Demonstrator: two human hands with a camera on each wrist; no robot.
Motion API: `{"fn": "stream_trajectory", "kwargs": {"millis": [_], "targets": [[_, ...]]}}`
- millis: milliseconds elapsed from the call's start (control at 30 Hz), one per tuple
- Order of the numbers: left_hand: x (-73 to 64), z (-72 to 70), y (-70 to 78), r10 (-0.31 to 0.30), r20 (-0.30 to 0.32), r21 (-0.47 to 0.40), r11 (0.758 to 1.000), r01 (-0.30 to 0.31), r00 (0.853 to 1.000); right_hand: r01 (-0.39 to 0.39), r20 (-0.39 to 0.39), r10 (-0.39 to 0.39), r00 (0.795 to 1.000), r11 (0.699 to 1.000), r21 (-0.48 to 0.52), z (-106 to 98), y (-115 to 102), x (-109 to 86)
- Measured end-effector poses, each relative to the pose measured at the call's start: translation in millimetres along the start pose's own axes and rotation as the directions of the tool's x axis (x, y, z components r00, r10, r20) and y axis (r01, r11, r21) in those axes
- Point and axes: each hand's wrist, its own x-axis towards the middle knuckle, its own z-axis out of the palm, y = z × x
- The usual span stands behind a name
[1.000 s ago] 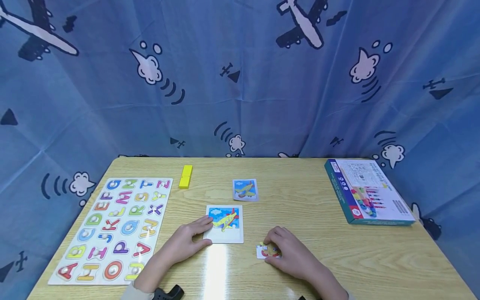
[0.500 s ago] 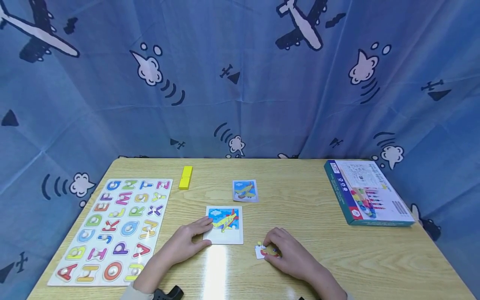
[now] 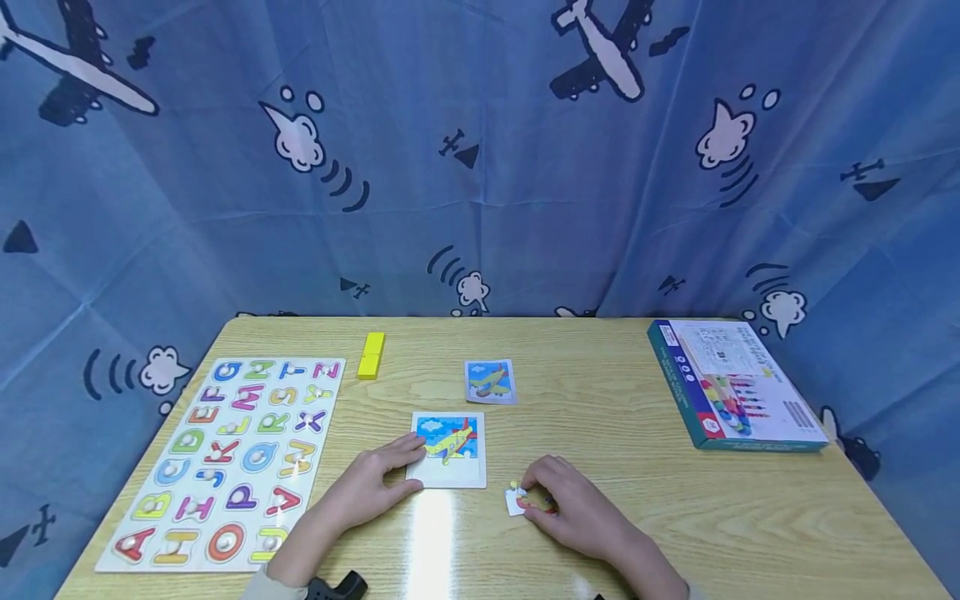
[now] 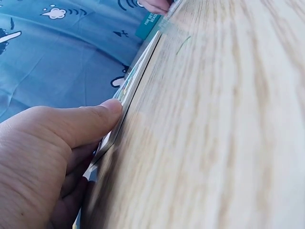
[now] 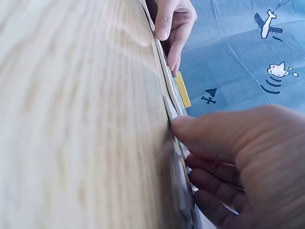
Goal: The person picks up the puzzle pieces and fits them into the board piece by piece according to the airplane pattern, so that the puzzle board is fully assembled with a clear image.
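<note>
A square white puzzle board lies on the table, its upper part filled with a yellow airplane on blue sky and its lower part white. My left hand rests at its left side; the fingertips lie on the board and the thumb touches its edge. To the right of the board, my right hand pinches a small puzzle piece with a white part. In the right wrist view that piece tilts up off the table under the thumb. More red and yellow pieces lie beneath the right hand, partly hidden.
A picture card of the airplane lies behind the board. Leftward is a white alphabet board with knobbed letters. Near the back is a yellow block. A flat box lies at the back right, and a blue curtain hangs behind the table.
My right hand has slid slightly left with the white puzzle piece, towards the puzzle board. The left hand and the board have stayed where they were.
</note>
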Motion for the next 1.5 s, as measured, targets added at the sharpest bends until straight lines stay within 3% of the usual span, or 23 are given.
{"fn": "stream_trajectory", "kwargs": {"millis": [200, 567, 900, 1233, 1500], "targets": [[0.1, 0.2, -0.1, -0.009, 0.002, 0.001, 1.000, 0.009, 1.000, -0.027, 0.016, 0.027, 1.000, 1.000, 0.016, 0, 0, 0.8], [0.2, 0.0, -0.1, -0.020, 0.007, -0.009, 1.000, 0.020, 1.000, 0.015, 0.000, -0.015, 1.000, 0.999, 0.035, 0, 1, -0.2], [0.6, -0.5, 0.4, -0.029, 0.016, -0.016, 0.999, 0.029, 0.999, 0.049, -0.073, -0.047, 0.996, 0.999, 0.023, 1, -3, 2.6], [0.9, -1.2, 1.8, -0.024, 0.012, -0.019, 1.000, 0.024, 1.000, 0.094, -0.084, -0.093, 0.992, 0.996, 0.009, 2, -20, 23.7], [0.9, -1.7, 2.9, -0.025, 0.004, -0.016, 1.000, 0.025, 1.000, 0.093, -0.040, -0.093, 0.995, 0.996, -0.014, 9, -41, 48.1]]}}
